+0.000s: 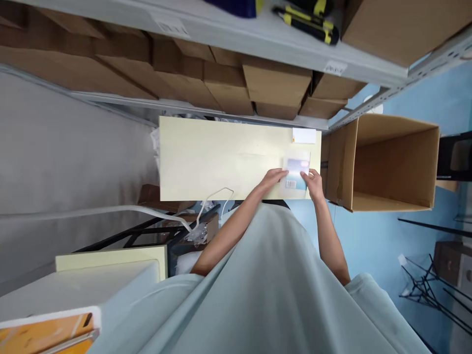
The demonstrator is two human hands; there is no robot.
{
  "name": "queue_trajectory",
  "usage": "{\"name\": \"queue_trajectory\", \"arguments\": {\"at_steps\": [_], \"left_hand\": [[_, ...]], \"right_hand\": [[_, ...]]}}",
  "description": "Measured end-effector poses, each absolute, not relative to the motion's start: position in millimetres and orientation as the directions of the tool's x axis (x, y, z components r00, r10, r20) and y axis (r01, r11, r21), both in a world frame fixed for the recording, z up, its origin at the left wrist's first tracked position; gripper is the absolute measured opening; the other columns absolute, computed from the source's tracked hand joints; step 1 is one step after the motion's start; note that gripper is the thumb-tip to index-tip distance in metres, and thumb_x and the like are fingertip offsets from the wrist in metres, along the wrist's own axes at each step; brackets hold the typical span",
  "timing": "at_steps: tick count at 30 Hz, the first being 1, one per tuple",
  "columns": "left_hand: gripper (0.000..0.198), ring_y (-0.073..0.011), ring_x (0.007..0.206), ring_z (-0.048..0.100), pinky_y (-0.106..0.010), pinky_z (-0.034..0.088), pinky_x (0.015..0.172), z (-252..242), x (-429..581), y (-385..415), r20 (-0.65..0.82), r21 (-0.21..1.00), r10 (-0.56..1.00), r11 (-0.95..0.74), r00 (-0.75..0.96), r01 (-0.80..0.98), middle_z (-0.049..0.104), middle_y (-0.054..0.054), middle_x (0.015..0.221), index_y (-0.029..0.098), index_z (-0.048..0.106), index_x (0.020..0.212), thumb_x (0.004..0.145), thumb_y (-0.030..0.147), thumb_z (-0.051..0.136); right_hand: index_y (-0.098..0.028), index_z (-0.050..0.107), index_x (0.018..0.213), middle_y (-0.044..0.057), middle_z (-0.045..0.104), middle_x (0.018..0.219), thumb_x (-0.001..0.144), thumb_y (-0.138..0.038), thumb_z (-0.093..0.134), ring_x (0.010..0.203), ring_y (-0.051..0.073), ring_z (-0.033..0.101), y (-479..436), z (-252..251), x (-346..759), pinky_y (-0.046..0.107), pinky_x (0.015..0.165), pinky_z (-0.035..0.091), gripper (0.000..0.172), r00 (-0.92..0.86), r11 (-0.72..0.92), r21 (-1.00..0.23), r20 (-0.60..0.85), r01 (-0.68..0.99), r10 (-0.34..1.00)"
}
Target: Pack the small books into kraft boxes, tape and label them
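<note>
A flat packet with a blue printed label and a barcode lies at the right end of the pale yellow table, in what looks like a clear sleeve. My left hand holds its left edge, fingers together. At the right edge, my right hand pinches it between thumb and fingers. Just above the packet, near the table's back edge, rests a small white card or box with a yellow mark.
A large open cardboard box stands right of the table. Shelves with cardboard boxes run along the back; yellow-black cutters lie on the upper shelf. A white cable hangs at the left.
</note>
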State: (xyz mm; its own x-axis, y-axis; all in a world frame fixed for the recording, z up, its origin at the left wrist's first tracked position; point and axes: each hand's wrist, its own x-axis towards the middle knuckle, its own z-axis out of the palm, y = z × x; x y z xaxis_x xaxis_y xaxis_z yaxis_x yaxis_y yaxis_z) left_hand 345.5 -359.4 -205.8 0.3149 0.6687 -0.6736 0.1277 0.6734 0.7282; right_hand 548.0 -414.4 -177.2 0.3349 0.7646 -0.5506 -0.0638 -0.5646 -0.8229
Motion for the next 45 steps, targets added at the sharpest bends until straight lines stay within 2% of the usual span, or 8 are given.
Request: {"name": "queue_trajectory", "arguments": {"at_steps": [6, 9, 15, 19, 27, 34, 40, 45], "left_hand": [[0.057, -0.0237, 0.09, 0.075, -0.033, 0.058, 0.081, -158, 302, -356, -0.585, 0.774, 0.782, 0.617, 0.215, -0.143, 0.082, -0.007, 0.094, 0.019, 0.08, 0.089, 0.058, 0.063, 0.099], [0.054, -0.0243, 0.09, 0.075, -0.034, 0.059, 0.08, -143, 272, -349, -0.545, 0.819, 0.833, 0.554, 0.098, -0.151, 0.082, -0.007, 0.093, 0.019, 0.08, 0.087, 0.058, 0.061, 0.099], [0.046, -0.0261, 0.095, 0.077, -0.035, 0.06, 0.087, -125, 205, -337, -0.449, 0.885, 0.893, 0.448, 0.019, -0.125, 0.084, -0.008, 0.097, 0.02, 0.082, 0.087, 0.066, 0.058, 0.095], [0.047, -0.0265, 0.093, 0.077, -0.037, 0.061, 0.087, -118, 172, -335, -0.379, 0.913, 0.92, 0.39, 0.104, -0.124, 0.084, -0.008, 0.096, 0.02, 0.082, 0.088, 0.067, 0.06, 0.093], [0.039, -0.0231, 0.089, 0.076, -0.035, 0.062, 0.087, -112, 120, -339, -0.326, 0.915, 0.924, 0.361, 0.201, -0.178, 0.079, -0.007, 0.091, 0.02, 0.075, 0.089, 0.073, 0.052, 0.089], [0.039, -0.0209, 0.084, 0.076, -0.035, 0.064, 0.079, -121, 66, -348, -0.383, 0.848, 0.858, 0.473, 0.342, -0.237, 0.077, -0.007, 0.094, 0.02, 0.07, 0.099, 0.075, 0.042, 0.09], [0.047, -0.019, 0.076, 0.075, -0.036, 0.063, 0.076, -138, 28, -353, -0.464, 0.842, 0.875, 0.484, 0.136, -0.238, 0.079, -0.006, 0.095, 0.021, 0.066, 0.109, 0.077, 0.048, 0.088], [0.051, -0.0235, 0.097, 0.077, -0.032, 0.062, 0.082, -147, 16, -348, -0.474, 0.863, 0.871, 0.489, 0.132, -0.128, 0.081, -0.01, 0.106, 0.018, 0.076, 0.111, 0.074, 0.051, 0.088]], "right_hand": [[-0.024, 0.06, 0.104, 0.006, 0.082, 0.091, 0.066, -0.07, 0.089, 0.079, 0.024, 0.075, -389, -143, 506, 0.036, 0.073, 0.06, 0.066, 0.273, -0.487, -0.869, -0.491, -0.088, 0.827], [-0.024, 0.059, 0.104, 0.008, 0.081, 0.092, 0.067, -0.071, 0.086, 0.087, 0.026, 0.076, -372, -136, 475, 0.039, 0.076, 0.062, 0.066, 0.271, -0.48, -0.877, -0.46, 0.01, 0.846], [-0.024, 0.067, 0.112, 0.016, 0.075, 0.132, 0.085, -0.063, 0.076, 0.12, 0.03, 0.074, -360, -105, 400, 0.047, 0.099, 0.063, 0.048, 0.212, -0.287, -0.909, -0.229, 0.303, 0.95], [-0.025, 0.07, 0.113, 0.012, 0.079, 0.126, 0.091, -0.06, 0.074, 0.107, 0.027, 0.078, -360, -85, 343, 0.042, 0.094, 0.064, 0.042, 0.067, -0.253, -0.929, -0.244, 0.269, 0.968], [-0.025, 0.067, 0.1, 0.008, 0.08, 0.105, 0.086, -0.059, 0.074, 0.102, 0.026, 0.079, -352, -83, 268, 0.037, 0.088, 0.065, 0.038, 0.106, -0.264, -0.926, -0.244, 0.268, 0.964], [-0.025, 0.065, 0.093, 0.0, 0.075, 0.082, 0.079, -0.059, 0.077, 0.075, 0.019, 0.071, -357, -88, 230, 0.033, 0.072, 0.061, 0.038, 0.112, -0.352, -0.899, -0.334, 0.26, 0.936], [-0.025, 0.064, 0.095, -0.002, 0.072, 0.077, 0.076, -0.063, 0.08, 0.07, 0.016, 0.066, -368, -87, 211, 0.031, 0.068, 0.061, 0.046, 0.22, -0.453, -0.89, -0.431, 0.06, 0.875], [-0.024, 0.063, 0.095, -0.001, 0.073, 0.08, 0.072, -0.06, 0.085, 0.073, 0.016, 0.069, -376, -85, 210, 0.031, 0.072, 0.062, 0.048, 0.257, -0.478, -0.877, -0.471, -0.036, 0.844]]}}
